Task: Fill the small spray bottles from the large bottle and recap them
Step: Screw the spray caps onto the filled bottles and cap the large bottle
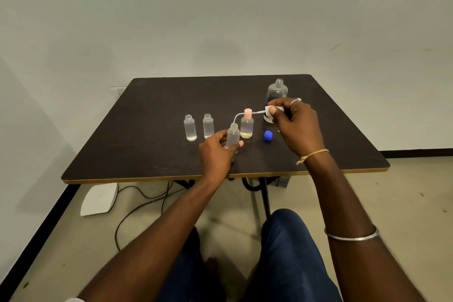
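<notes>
My left hand (217, 152) grips an uncapped small clear bottle (232, 135) standing on the dark table (147, 154). My right hand (296, 125) pinches a white spray cap (273, 110); its thin tube (239, 116) curves left and down toward that bottle's open neck. Behind the tube stands a small bottle with a pink cap (247, 126) holding yellowish liquid. Two more uncapped small bottles (190, 128) (208, 126) stand to the left. The large clear bottle (277, 92), uncapped, stands behind my right hand, partly hidden.
A blue cap (268, 135) lies on the table between my hands. Under the table are black legs, cables and a white flat object (99, 200) on the floor. A wall stands close behind the table.
</notes>
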